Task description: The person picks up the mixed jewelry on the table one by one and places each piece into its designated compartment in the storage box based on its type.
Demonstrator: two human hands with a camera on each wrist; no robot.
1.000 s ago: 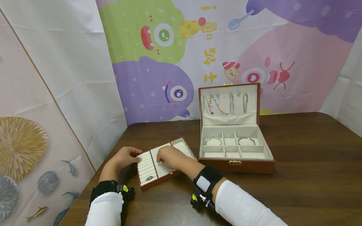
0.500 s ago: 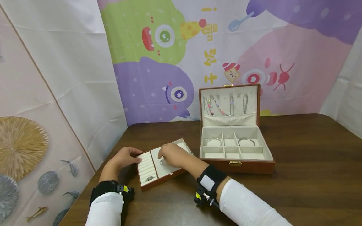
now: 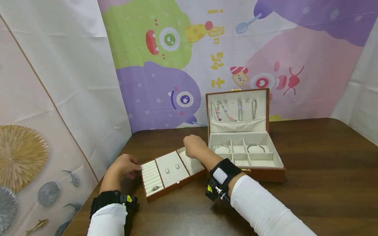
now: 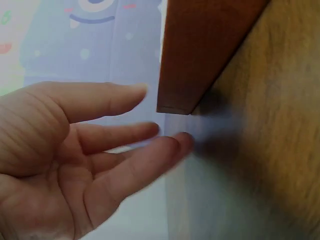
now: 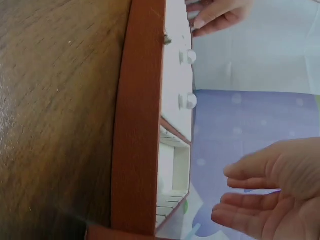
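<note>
A brown jewelry tray (image 3: pixel 174 186) with a white lining lies angled on the table. Two pearl stud earrings (image 3: pixel 167 171) stand in its middle panel, and a silvery ring (image 3: pixel 155 188) sits in the ridged ring rolls (image 3: pixel 151 173) at the left. My left hand (image 4: pixel 95 145) is beside the tray's left end, thumb and fingers apart, holding nothing. Over the tray's right compartment (image 3: pixel 192 165) hovers my right hand (image 3: pixel 195 146); in the right wrist view its loosely bent fingers (image 5: pixel 237 212) hold nothing.
An open jewelry box (image 3: pixel 262 175) stands right of the tray, close to its right end. Bracelets (image 3: pixel 256 149) lie in its compartments, and necklaces (image 3: pixel 225 113) hang inside the raised lid. A printed cloth (image 3: pixel 159 91) hangs behind the table (image 3: pixel 319 164).
My right hand has let go of a pearl earring in the middle panel and moved up and right. My left hand has come away slightly from the tray's left edge.
</note>
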